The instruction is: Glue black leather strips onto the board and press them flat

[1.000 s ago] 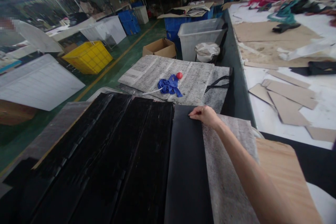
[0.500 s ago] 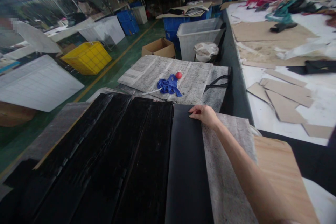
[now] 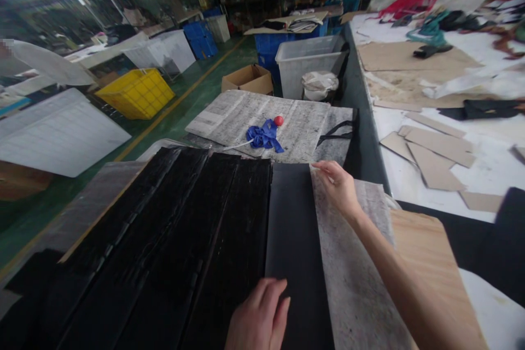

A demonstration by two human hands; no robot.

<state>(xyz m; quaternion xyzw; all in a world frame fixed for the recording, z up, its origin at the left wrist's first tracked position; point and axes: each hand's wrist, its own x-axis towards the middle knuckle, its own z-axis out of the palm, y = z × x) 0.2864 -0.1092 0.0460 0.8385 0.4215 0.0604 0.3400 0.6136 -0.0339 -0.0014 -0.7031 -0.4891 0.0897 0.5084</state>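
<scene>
A smooth dark strip lies lengthwise on a grey, stained board. At the strip's far right corner is my right hand, thumb and fingertips pinched on its edge. My left hand is low in the view, over the strip's left edge, fingers bent and thumb apart; nothing shows between them. To the left, several glossy black strips lie side by side.
Beyond the strips, a blue cloth and a red ball rest on a grey board. Right stands a table with cardboard pieces. A wooden board is near my right forearm. Bins and a yellow crate stand farther off.
My right hand has moved right, from the strip's far end to its far right corner. My left hand has come into view from below.
</scene>
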